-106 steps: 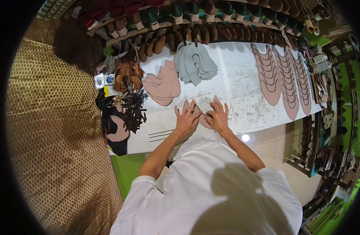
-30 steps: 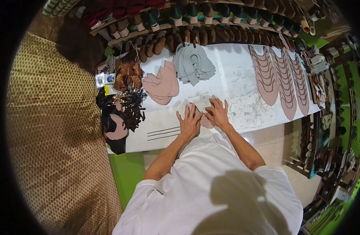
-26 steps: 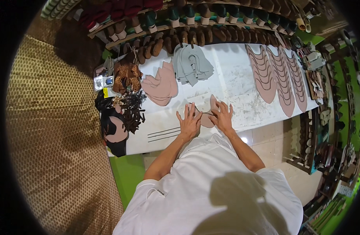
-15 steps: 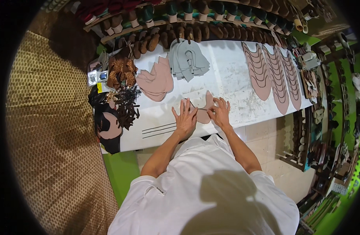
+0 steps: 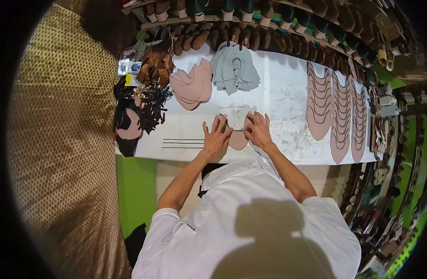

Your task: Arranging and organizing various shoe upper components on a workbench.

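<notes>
A pink U-shaped shoe upper piece (image 5: 238, 142) lies flat on the white table in front of me, its two arms pointing away from me. A thin dark strip (image 5: 238, 130) runs along its inner curve between my hands. My left hand (image 5: 216, 141) is over the left arm, thumb and a finger closed at the strip's left end while other fingers stretch forward. At the right end my right hand (image 5: 260, 132) pinches the strip, its other fingers raised and partly covering the right arm. The fingertips are too small to see fully.
Three dark strips (image 5: 182, 143) lie left of my hands. Beyond are stacked pink pieces (image 5: 192, 86) and grey pieces (image 5: 234, 69). Rows of dark-edged pink pieces (image 5: 341, 116) lie at right. Brown strips (image 5: 153, 109) heap at left; shoe racks (image 5: 250, 37) line the back.
The view has turned, so the table lies straighter across it. Both hands remain at the pink piece and dark strip; my right hand sits slightly lower over the piece's right arm.
</notes>
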Demonstrator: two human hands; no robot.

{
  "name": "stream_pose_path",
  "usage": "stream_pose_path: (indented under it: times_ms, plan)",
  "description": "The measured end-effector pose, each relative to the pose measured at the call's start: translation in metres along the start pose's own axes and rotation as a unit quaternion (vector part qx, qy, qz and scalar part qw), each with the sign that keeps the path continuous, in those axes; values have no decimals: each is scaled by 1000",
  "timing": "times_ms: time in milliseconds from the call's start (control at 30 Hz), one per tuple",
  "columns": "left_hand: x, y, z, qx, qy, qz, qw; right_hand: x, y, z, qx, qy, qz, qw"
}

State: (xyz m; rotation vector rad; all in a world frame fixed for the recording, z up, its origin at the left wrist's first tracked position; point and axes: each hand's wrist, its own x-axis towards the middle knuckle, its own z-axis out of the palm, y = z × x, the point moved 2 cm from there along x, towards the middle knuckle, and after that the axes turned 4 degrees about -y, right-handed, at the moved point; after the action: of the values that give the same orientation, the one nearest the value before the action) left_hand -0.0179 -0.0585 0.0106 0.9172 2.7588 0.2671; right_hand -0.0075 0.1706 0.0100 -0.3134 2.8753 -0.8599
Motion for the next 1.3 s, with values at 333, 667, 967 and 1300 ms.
stream_pose_path:
  times_ms: [333,667,967,1300]
  plan:
    - [-1,23,-1,-19,-32,-88,995,6,16,-2,24,-11,-50,998]
    - [-6,33,6,-18,-21,-97,995,9,15,-6,45,-16,-48,998]
    - [4,41,8,-46,20,-95,994,12,16,-3,40,-5,-62,997]
    - [4,50,14,-50,-23,-123,991,19,19,-1,32,-14,-60,998]
